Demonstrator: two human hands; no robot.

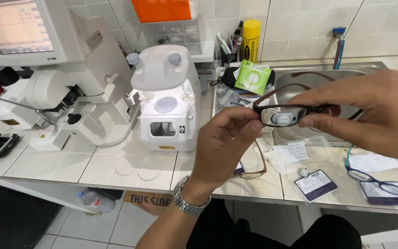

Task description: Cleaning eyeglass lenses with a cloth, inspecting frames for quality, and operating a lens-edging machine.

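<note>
Both hands up over the tiled bench (116,168), holding one pair of black-framed glasses (285,114) in mid-air in front of the steel sink (318,76). Left hand (224,143) pinches the frame's left end between thumb and fingertips; metal watch (187,203) on that wrist. Right hand (374,113) closed around the right side of the frame, thumb under the rim. A small pale round block (283,119) sits on the lens. Brown temple arms stick out behind toward the sink. On the bench below: a brown-framed pair (254,170), a blue-framed pair (378,182) at right, two dark cards (315,184) and paper slips. White boxy machine (164,103) to the left, larger instrument with a screen (17,27) beyond it.
</note>
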